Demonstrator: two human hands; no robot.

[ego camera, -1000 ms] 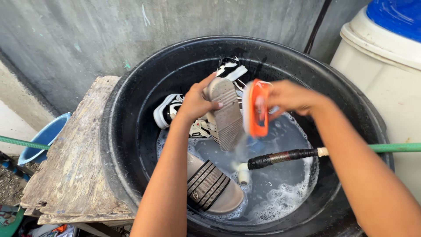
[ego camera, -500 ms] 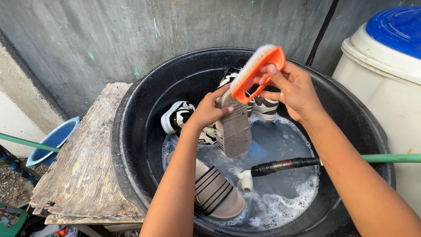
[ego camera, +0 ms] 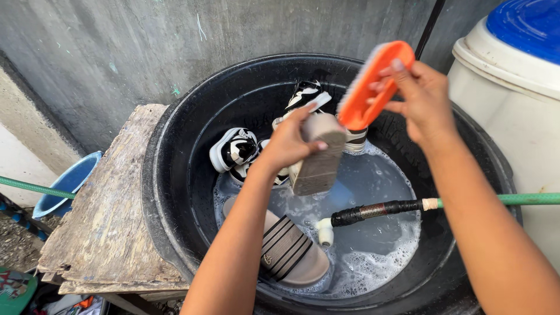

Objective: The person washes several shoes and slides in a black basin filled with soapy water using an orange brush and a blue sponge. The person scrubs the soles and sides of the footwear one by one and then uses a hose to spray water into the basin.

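My left hand (ego camera: 290, 143) grips a tan slide sandal (ego camera: 319, 158) and holds it sole-out above the soapy water in a big black basin (ego camera: 175, 175). My right hand (ego camera: 421, 96) holds an orange scrub brush (ego camera: 372, 83) with white bristles, raised just above and to the right of the sandal, apart from it. A second tan sandal with black stripes (ego camera: 289, 248) lies in the water at the basin's front.
Black-and-white sneakers (ego camera: 236, 149) lie in the back of the basin. A green hose with a black nozzle (ego camera: 379, 210) reaches in from the right. A worn wooden board (ego camera: 105, 216) lies left, a white drum with blue lid (ego camera: 519, 64) right, a blue bucket (ego camera: 64, 186) far left.
The brush has swung up off the sandal's sole and away to the upper right. My left hand has tilted the sandal so the sole looks shorter.
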